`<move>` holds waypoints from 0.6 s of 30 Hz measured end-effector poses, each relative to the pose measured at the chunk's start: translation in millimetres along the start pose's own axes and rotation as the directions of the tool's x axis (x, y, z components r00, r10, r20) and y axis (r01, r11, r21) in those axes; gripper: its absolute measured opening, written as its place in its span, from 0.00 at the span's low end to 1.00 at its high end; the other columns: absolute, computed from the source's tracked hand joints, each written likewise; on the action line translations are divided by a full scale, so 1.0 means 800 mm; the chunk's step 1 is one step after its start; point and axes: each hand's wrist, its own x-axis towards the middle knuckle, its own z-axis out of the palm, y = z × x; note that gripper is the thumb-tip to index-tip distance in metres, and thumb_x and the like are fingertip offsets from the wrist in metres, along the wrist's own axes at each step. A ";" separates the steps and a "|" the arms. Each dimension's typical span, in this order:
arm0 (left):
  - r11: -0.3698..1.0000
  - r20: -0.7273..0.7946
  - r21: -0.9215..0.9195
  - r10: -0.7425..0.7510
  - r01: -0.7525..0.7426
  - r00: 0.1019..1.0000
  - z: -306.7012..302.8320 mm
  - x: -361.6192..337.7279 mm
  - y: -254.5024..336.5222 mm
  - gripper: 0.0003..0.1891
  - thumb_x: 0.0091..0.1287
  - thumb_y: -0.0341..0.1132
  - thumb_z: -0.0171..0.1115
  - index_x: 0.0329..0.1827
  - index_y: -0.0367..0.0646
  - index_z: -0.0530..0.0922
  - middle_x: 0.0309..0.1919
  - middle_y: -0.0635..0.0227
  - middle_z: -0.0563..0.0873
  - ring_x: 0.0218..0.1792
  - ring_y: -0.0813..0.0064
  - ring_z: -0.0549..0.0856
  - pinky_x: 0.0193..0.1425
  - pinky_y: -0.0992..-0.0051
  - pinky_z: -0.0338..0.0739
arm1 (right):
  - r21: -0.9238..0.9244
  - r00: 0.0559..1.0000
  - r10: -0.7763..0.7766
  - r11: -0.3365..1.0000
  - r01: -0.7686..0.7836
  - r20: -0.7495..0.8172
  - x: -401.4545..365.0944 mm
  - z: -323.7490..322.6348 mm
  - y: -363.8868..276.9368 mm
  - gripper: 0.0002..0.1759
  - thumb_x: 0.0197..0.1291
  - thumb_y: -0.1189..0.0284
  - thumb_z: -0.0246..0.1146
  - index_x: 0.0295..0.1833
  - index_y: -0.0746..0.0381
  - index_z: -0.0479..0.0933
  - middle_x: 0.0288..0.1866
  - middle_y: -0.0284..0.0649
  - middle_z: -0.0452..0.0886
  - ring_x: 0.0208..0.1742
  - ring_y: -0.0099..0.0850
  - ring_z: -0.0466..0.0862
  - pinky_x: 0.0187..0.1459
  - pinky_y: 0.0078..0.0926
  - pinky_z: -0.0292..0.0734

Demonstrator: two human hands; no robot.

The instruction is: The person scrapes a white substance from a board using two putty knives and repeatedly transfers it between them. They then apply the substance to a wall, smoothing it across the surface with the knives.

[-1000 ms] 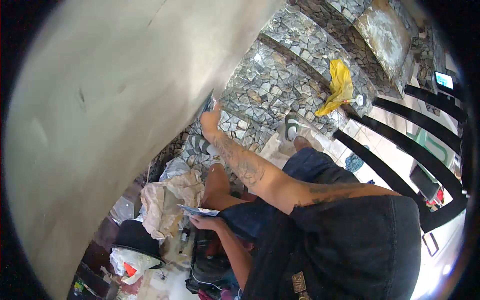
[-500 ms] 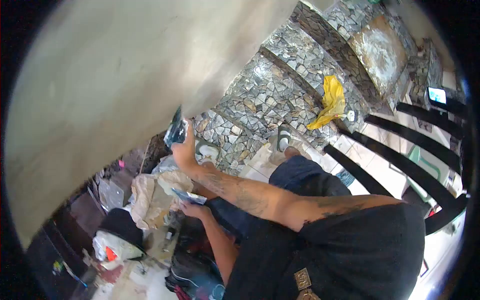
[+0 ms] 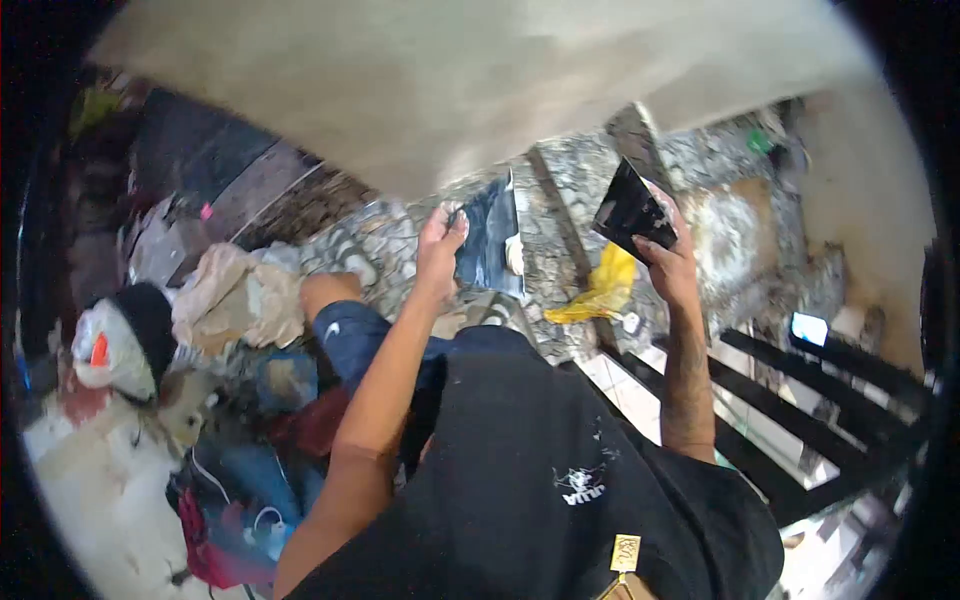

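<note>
My left hand [image 3: 440, 248] is closed on a wide flat blade [image 3: 490, 238], which is dark blue-grey with a lump of pale paste near its right edge. On the right, my right hand [image 3: 672, 245] grips a black putty knife [image 3: 630, 208], its blade tilted up to the left and marked with pale smears. The two tools are apart, both below the smooth pale wall surface [image 3: 480, 80] that crosses the top of the view. Neither tool visibly touches that surface.
Steps faced with stone pieces [image 3: 570, 180] lie beneath, with a yellow cloth or bag [image 3: 602, 290] on them. Black railing bars [image 3: 780, 410] run at lower right. Crumpled paper [image 3: 240, 300], a black bucket-like container [image 3: 145, 325] and bags [image 3: 240, 500] are at left.
The view has turned. My right hand has come away from the wall's edge to the right with its tool. My left hand has risen, and its blade now stands upright with paste showing.
</note>
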 end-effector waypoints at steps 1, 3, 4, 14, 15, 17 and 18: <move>1.000 0.077 0.028 0.010 -0.012 0.997 0.024 0.009 -0.005 0.14 0.63 0.31 0.55 0.50 0.37 0.71 0.41 0.70 0.77 0.41 0.80 0.74 0.49 0.79 0.67 | -0.017 0.999 0.000 1.000 -0.001 -0.051 -0.015 -0.005 -0.015 0.36 0.38 0.86 0.53 0.61 0.66 0.63 0.62 0.41 0.66 0.64 0.32 0.65 0.65 0.28 0.54; 1.000 0.150 0.020 0.001 -0.004 0.989 0.059 0.017 -0.001 0.14 0.61 0.30 0.56 0.50 0.37 0.71 0.41 0.69 0.77 0.40 0.79 0.75 0.48 0.78 0.69 | -0.308 0.992 -0.040 0.952 0.001 -0.119 -0.043 -0.034 -0.012 0.36 0.40 0.83 0.58 0.62 0.63 0.64 0.63 0.43 0.67 0.65 0.34 0.63 0.66 0.29 0.54; 0.997 0.184 0.062 0.039 -0.052 0.982 0.073 0.020 0.003 0.15 0.60 0.29 0.56 0.50 0.36 0.70 0.42 0.67 0.77 0.41 0.77 0.76 0.49 0.76 0.70 | -0.589 0.986 -0.109 0.808 0.015 -0.125 -0.056 -0.044 -0.011 0.37 0.41 0.81 0.61 0.63 0.59 0.64 0.64 0.43 0.66 0.66 0.37 0.63 0.66 0.31 0.54; 0.955 0.351 0.272 -0.210 0.115 0.912 0.098 -0.030 -0.048 0.34 0.49 0.23 0.61 0.62 0.33 0.59 0.50 0.63 0.73 0.50 0.69 0.73 0.57 0.72 0.66 | -0.497 0.817 0.514 0.654 -0.571 -0.262 -0.257 -0.119 0.373 0.19 0.43 0.76 0.49 0.43 0.70 0.73 0.36 0.57 0.79 0.36 0.49 0.80 0.38 0.41 0.74; 0.881 0.329 0.456 -0.294 0.122 0.897 0.082 -0.036 -0.045 0.34 0.48 0.23 0.62 0.61 0.33 0.61 0.48 0.64 0.74 0.49 0.70 0.74 0.56 0.71 0.68 | -0.586 0.829 0.515 0.610 -0.533 -0.218 -0.304 -0.121 0.428 0.19 0.46 0.72 0.49 0.43 0.70 0.74 0.38 0.57 0.79 0.39 0.48 0.80 0.41 0.41 0.73; 0.630 0.138 0.771 -0.308 0.093 0.941 0.068 -0.058 -0.031 0.31 0.48 0.24 0.62 0.58 0.34 0.64 0.45 0.65 0.75 0.46 0.70 0.76 0.54 0.71 0.69 | -0.743 0.848 0.514 0.517 -0.425 -0.128 -0.393 -0.124 0.528 0.21 0.53 0.64 0.49 0.43 0.70 0.76 0.41 0.57 0.79 0.44 0.46 0.80 0.45 0.42 0.72; 0.823 0.206 0.536 -0.342 0.186 0.917 0.070 -0.079 -0.018 0.29 0.50 0.25 0.62 0.57 0.35 0.64 0.44 0.65 0.75 0.45 0.70 0.76 0.54 0.70 0.70 | -0.498 0.543 0.800 0.373 -0.783 -0.255 -0.405 -0.115 0.467 0.24 0.55 0.61 0.49 0.47 0.70 0.74 0.45 0.58 0.77 0.46 0.46 0.80 0.46 0.41 0.72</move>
